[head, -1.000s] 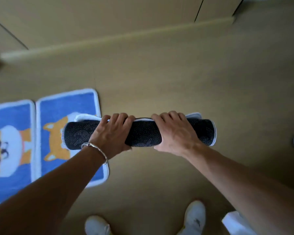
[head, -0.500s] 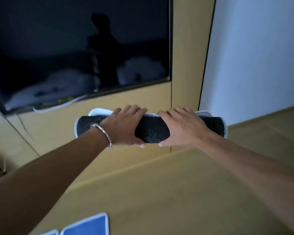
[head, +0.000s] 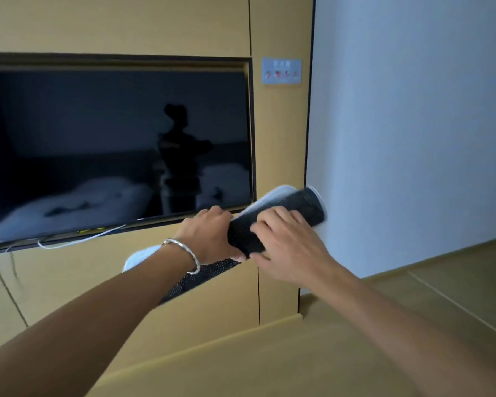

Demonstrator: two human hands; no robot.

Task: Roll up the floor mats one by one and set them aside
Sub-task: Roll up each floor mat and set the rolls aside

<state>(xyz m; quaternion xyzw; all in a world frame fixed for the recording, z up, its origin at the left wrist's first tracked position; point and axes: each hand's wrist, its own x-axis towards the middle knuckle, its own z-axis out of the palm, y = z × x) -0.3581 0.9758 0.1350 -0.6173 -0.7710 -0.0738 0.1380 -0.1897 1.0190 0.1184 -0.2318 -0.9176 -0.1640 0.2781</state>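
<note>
A rolled floor mat (head: 295, 206), black dotted backing outward with white edging, is held up in the air in front of the wall. It is tilted, its right end higher and farther from me. My left hand (head: 209, 236), with a silver bracelet on the wrist, grips the roll near its middle. My right hand (head: 287, 242) grips it just to the right, fingers curled over the top. The roll's lower left end shows below my left forearm, partly hidden by it. No flat mats are in view.
A dark television screen (head: 112, 144) sits in a recess of the tan wooden wall panel (head: 278, 144). A white cable (head: 78, 240) hangs below it. A switch plate (head: 281, 70) is above right. A white wall (head: 413, 124) stands to the right, over tan floor (head: 269, 362).
The view rose from the floor to the wall, so the blue mats left the frame. Both hands lifted the roll and swung it from level to tilted, right end up and away.
</note>
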